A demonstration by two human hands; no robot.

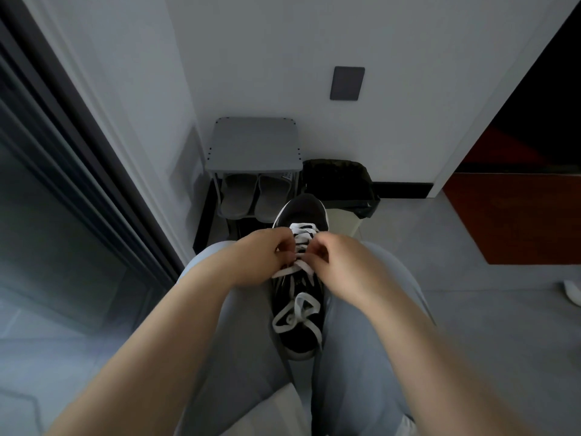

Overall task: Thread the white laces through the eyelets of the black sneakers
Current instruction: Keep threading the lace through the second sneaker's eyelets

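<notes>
Both of your forearms reach in from the bottom corners of the frame and meet at centre, right over the black sneaker (300, 212). The shoe is wedged upright between your thighs, toe pointing to the top of the frame and heel down toward you, against the light blue trousers (361, 341).

Your left hand (261, 256) sits knuckles-up on the left side of the shoe. Its fingers curl inward and pinch the white lace (302, 229) at the middle rows, and one strand runs out from under them toward the lower left. Your right hand (342, 262) mirrors it on the right side, wrist bent, with thumb and forefinger closed on the lace at the same rows. That hand is a bit blurred.

Near the toe, the lace crosses in neat bars. Below your hands, loose lace lies in a slack loop over the shoe's opening.

Above the shoe there's a grey shoe rack (254, 146) in the corner holding grey slippers (240, 196), and a black bin (339, 180) stands just right of it.
</notes>
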